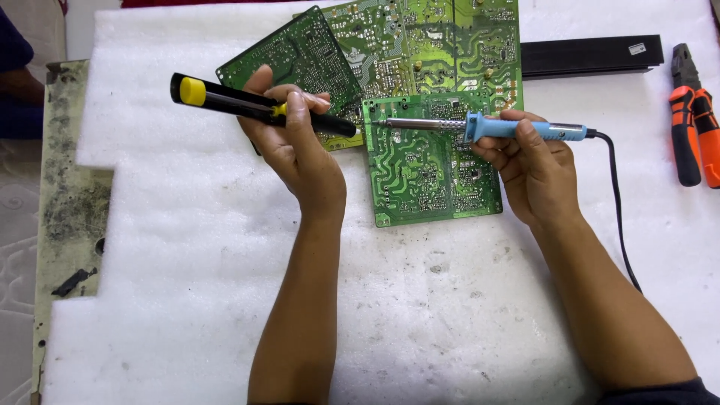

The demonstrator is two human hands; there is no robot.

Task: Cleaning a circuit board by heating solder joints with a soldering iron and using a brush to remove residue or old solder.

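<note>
- Left hand (294,142) is clenched around a black desoldering pump (259,105) with a yellow plunger, its nozzle pointing toward 3 o'clock.
- Right hand (529,161) grips a blue soldering iron (487,127), its tip pointing toward 9 o'clock.
- Both tips meet over the front green circuit board (427,161), on white foam (187,247).
- Orange pliers (694,135) lie out at 3 o'clock.

Both forearms are bare from wrist to elbow. The left hand (289,139) and right hand (529,169) wear no gloves, rings or watch. A dark navy sleeve edge (660,394) shows behind the right forearm.
</note>
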